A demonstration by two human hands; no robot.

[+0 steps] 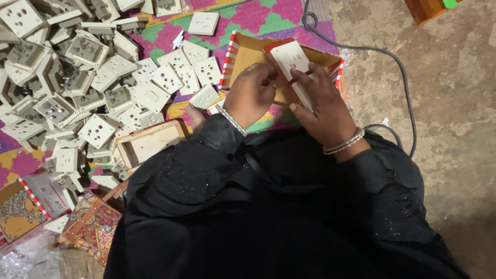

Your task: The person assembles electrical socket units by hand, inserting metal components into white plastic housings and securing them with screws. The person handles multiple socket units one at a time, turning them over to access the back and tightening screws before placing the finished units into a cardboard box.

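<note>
Over the cardboard box, my right hand and left hand both grip one white socket plate; loose plates heaped just left.

Bare concrete floor, patterned mat, dim light.

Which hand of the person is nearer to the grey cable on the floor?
Right. The right hand holds the white socket plate over the cardboard box, on the side toward the grey cable. The left hand is farther from it, beside the heap of plates.
</note>
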